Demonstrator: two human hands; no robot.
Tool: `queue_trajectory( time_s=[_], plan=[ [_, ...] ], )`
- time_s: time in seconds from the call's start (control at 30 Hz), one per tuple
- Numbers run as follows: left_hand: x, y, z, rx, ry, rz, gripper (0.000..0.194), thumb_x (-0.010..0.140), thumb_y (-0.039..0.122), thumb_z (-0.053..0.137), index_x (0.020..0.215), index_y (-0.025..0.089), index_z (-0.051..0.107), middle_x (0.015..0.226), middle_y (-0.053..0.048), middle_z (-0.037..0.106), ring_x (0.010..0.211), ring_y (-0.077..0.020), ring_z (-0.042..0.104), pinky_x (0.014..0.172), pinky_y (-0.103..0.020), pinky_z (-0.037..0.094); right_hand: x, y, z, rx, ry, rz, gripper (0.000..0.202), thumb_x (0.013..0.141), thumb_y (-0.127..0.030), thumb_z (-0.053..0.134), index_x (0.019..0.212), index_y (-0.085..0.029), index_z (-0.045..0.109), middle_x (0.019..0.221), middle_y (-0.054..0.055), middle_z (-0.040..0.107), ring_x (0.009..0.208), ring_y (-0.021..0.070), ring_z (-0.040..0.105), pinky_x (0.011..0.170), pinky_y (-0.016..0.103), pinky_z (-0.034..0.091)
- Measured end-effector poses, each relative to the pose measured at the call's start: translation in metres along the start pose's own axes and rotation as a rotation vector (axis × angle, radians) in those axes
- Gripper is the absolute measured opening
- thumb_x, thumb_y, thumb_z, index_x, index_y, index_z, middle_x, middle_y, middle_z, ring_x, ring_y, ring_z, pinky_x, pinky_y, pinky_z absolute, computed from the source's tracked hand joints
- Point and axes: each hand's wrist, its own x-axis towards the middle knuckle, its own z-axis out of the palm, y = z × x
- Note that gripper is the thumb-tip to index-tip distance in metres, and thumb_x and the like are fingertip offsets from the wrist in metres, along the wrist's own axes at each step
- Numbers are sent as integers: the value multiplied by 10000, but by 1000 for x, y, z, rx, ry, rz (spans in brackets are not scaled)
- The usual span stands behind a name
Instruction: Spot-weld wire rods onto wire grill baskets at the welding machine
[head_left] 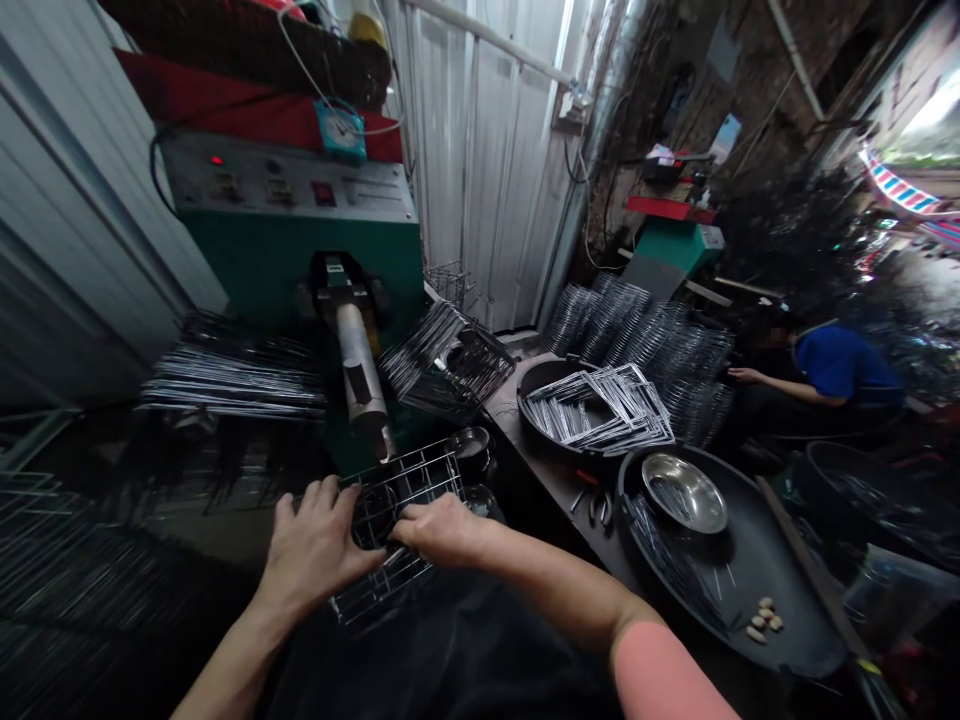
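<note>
Wore a pink sleeve (pixel 667 672) on the right arm (pixel 559 590). Gripped a wire rack (pixel 409 475) in a curled right hand (pixel 444 530); spread the left hand (pixel 311 548) wide against its left side. Had the rack above a dark lap (pixel 450 645), near the metal rod (pixel 361 365) of the green machine (pixel 262 255).

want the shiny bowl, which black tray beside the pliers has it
The nearer tray, holding the shiny bowl and small tan pieces; the farther tray holds wire frames instead.
</note>
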Motion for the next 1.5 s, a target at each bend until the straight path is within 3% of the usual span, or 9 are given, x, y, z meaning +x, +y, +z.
queue_trajectory(
  time_s=[0.5,0.9,1.13,1.33,1.5],
  plan=[
    [34,-15,1,-56,-63,-24,615,669,474,632,1178,129,644,1176,-195,646,1130,-388,592,937,-534,454,23,15,-14,11,31,67,225,959,-196,537,1136,-226,672,1117,34,724,933,184,703,557,247,468],
    [37,-18,-2,-54,-113,-34,695,640,448,626,1237,93,616,1281,-218,614,1193,-379,575,991,-533,440,22,10,-9,-5,75,82,188,957,-169,524,1068,-203,671,1034,40,734,843,176,708,552,241,491],
    [39,-11,0,-51,-45,-56,672,656,488,641,1205,99,630,1210,-229,633,1163,-410,580,961,-572,452,23,15,1,-50,108,94,184,972,-164,496,1062,-192,653,1001,47,722,796,184,709,556,260,513],
    [61,-20,-2,-103,-203,-132,680,701,516,595,1248,111,592,1278,-229,610,1208,-402,566,960,-541,457,41,27,-7,-67,106,145,233,986,-152,474,1117,-193,663,1110,61,714,839,182,704,587,253,533],
    [66,-22,-4,-96,-202,-129,662,673,551,582,1174,121,633,1233,-223,631,1180,-413,576,928,-548,458,45,31,-7,20,128,142,259,998,-187,500,1186,-236,671,1194,30,721,934,176,706,651,231,540]
  ],
)
